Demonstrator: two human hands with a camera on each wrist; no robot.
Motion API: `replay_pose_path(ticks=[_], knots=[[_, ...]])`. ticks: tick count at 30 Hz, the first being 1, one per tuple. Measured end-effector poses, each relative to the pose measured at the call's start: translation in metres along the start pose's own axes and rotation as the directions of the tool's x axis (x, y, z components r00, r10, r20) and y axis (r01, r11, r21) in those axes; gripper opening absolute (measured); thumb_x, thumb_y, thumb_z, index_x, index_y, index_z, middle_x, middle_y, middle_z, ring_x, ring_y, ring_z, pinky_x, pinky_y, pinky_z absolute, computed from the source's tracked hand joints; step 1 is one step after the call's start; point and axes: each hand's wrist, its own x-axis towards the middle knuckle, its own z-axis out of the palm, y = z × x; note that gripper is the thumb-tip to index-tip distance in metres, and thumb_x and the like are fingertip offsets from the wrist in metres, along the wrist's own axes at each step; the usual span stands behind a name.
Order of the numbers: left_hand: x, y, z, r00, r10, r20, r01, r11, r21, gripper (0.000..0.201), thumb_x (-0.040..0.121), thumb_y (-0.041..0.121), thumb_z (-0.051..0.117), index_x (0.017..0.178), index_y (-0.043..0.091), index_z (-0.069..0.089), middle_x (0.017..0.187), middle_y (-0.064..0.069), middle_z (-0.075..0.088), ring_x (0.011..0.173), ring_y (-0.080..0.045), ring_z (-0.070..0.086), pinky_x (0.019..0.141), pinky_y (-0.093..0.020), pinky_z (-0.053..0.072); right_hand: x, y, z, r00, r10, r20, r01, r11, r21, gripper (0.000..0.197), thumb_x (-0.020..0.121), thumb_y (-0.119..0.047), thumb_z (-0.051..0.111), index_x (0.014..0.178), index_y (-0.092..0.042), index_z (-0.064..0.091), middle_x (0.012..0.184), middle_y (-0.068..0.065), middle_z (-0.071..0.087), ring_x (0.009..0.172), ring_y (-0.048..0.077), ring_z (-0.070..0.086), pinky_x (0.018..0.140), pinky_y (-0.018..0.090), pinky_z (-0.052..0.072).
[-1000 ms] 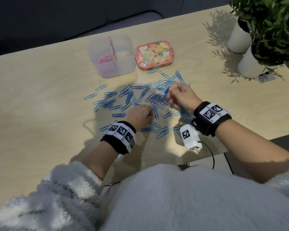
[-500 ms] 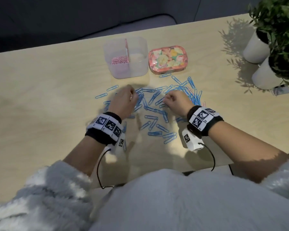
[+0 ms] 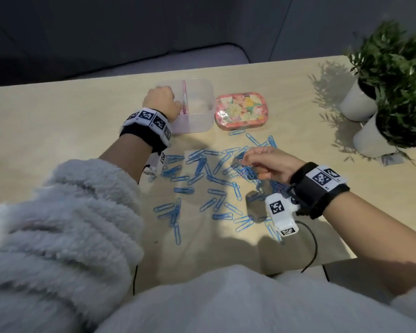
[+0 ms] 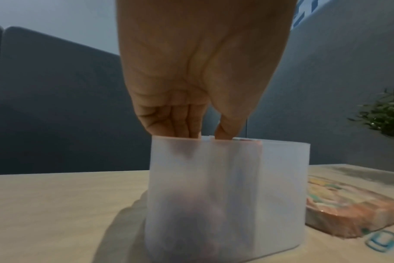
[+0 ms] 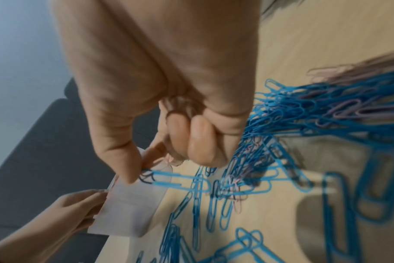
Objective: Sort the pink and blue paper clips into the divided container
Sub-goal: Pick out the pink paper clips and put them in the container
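- Head view: left hand (image 3: 162,102) sits over the left part of the see-through divided container (image 3: 199,121) at the back of the tabletop (image 3: 58,131); its fingers point down inside, and what they hold cannot be seen from here
- Head view: a pink wall (image 3: 184,97) splits the container in two, and a flowery tin (image 3: 239,110) stands just beside it on the right
- Head view: blue paper clips (image 3: 202,164) lie spread all over the tabletop near the person, and the right hand (image 3: 267,163) floats just above them with a pink paper clip (image 3: 259,153) at its fingers
- Head view: two white plant pots (image 3: 370,138) stand far off on the right
- Left wrist view: the left hand (image 4: 200,71) has straight fingers (image 4: 175,122) close together, and the tips dip behind the container's rim (image 4: 281,142); I cannot tell if they pinch a clip
- Right wrist view: the right hand (image 5: 160,80) has its fingers (image 5: 198,140) curled in tight, with the thumb and first finger pressed together on something pale; the picture is too blurry to say more
- Right wrist view: a thick pile of blue clips with some pink paper clips (image 5: 346,108) mixed in lies under and beside this hand
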Motion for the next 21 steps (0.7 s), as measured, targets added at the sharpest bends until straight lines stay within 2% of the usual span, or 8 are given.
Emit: replay_pose_path(ticks=[2, 4, 6, 7, 11, 13, 17, 21], knots=[[-0.001, -0.001, 0.001, 1.0, 0.019, -0.001, -0.02, 0.999, -0.036, 0.039, 0.088, 0.025, 0.048, 0.115, -0.003, 0.056, 0.12, -0.025, 0.058, 0.113, -0.04, 0.051, 0.094, -0.045, 0.045, 0.005, 0.0, 0.0, 1.0, 0.03, -0.007, -0.03, 0.999, 0.032, 0.041, 0.085, 0.001, 0.053, 0.049, -0.016, 0.064, 0.046, -0.008, 0.038, 0.035, 0.004, 0.021, 0.042, 0.016, 0.013], [-0.012, 0.001, 0.002, 0.988, 0.09, -0.125, -0.096, 0.994, -0.041, 0.034, 0.087, 0.024, 0.047, 0.11, 0.001, 0.059, 0.117, -0.022, 0.058, 0.111, -0.038, 0.049, 0.091, -0.044, 0.042, 0.01, 0.0, -0.001, 0.998, 0.049, -0.034, -0.047, 0.997, 0.058, 0.04, 0.083, 0.003, 0.053, 0.05, -0.016, 0.063, 0.051, -0.005, 0.037, 0.036, 0.005, 0.023, 0.039, 0.013, 0.017], [-0.028, 0.006, 0.009, 0.912, 0.24, -0.332, -0.257, 0.966, -0.007, 0.022, 0.081, 0.019, 0.048, 0.091, 0.006, 0.063, 0.099, -0.019, 0.063, 0.096, -0.035, 0.054, 0.08, -0.042, 0.045, 0.011, 0.004, -0.003, 0.996, 0.055, -0.07, -0.05, 0.996, 0.068, 0.032, 0.082, 0.007, 0.053, 0.057, -0.013, 0.055, 0.047, -0.005, 0.042, 0.034, 0.005, 0.024, 0.035, 0.011, 0.022], [-0.039, 0.009, 0.016, 0.877, 0.321, -0.356, -0.34, 0.94, 0.01, 0.018, 0.078, 0.017, 0.048, 0.082, 0.008, 0.063, 0.089, -0.017, 0.064, 0.088, -0.034, 0.057, 0.074, -0.041, 0.048, 0.011, 0.008, -0.005, 0.994, 0.043, -0.101, -0.039, 0.998, 0.04, 0.03, 0.081, 0.008, 0.054, 0.058, -0.012, 0.051, 0.044, -0.006, 0.043, 0.033, 0.005, 0.025, 0.034, 0.011, 0.023], [-0.086, 0.032, 0.066, 0.839, 0.541, 0.053, -0.536, 0.84, -0.085, 0.015, 0.08, 0.02, 0.051, 0.08, 0.018, 0.066, 0.087, -0.008, 0.067, 0.086, -0.032, 0.059, 0.076, -0.042, 0.048, 0.007, 0.03, -0.01, 0.956, -0.042, -0.29, -0.027, 0.973, -0.231, 0.028, 0.077, -0.001, 0.062, 0.053, -0.011, 0.05, 0.03, -0.01, 0.038, 0.029, 0.004, 0.026, 0.036, 0.011, 0.021], [-0.1, 0.047, 0.087, 0.812, 0.561, 0.162, -0.55, 0.828, -0.11, 0.015, 0.084, 0.023, 0.052, 0.089, 0.02, 0.066, 0.098, -0.005, 0.066, 0.094, -0.03, 0.057, 0.083, -0.04, 0.044, 0.007, 0.039, -0.012, 0.939, -0.054, -0.34, -0.005, 0.986, -0.169, 0.028, 0.083, 0.002, 0.05, 0.057, -0.007, 0.05, 0.027, -0.006, 0.042, 0.024, 0.004, 0.027, 0.034, 0.008, 0.02], [-0.109, 0.067, 0.111, 0.787, 0.589, 0.183, -0.564, 0.807, -0.176, 0.024, 0.082, 0.029, 0.063, 0.1, 0.013, 0.064, 0.102, -0.01, 0.063, 0.099, -0.031, 0.056, 0.085, -0.039, 0.041, 0.006, 0.043, -0.012, 0.913, -0.064, -0.402, 0.081, 0.996, 0.026, 0.03, 0.09, 0.002, 0.031, 0.069, -0.015, 0.046, 0.046, 0.005, 0.047, 0.023, 0.006, 0.026, 0.036, 0.005, 0.021], [-0.106, 0.067, 0.111, 0.82, 0.525, 0.23, -0.516, 0.851, -0.102, 0.018, 0.084, 0.016, 0.057, 0.101, 0.013, 0.062, 0.106, -0.011, 0.061, 0.102, -0.032, 0.055, 0.087, -0.041, 0.042, 0.008, 0.046, -0.009, 0.931, -0.025, -0.365, 0.098, 0.979, 0.181, 0.024, 0.085, -0.003, 0.038, 0.066, -0.012, 0.048, 0.059, 0.007, 0.043, 0.029, 0.009, 0.026, 0.039, 0.007, 0.02]])
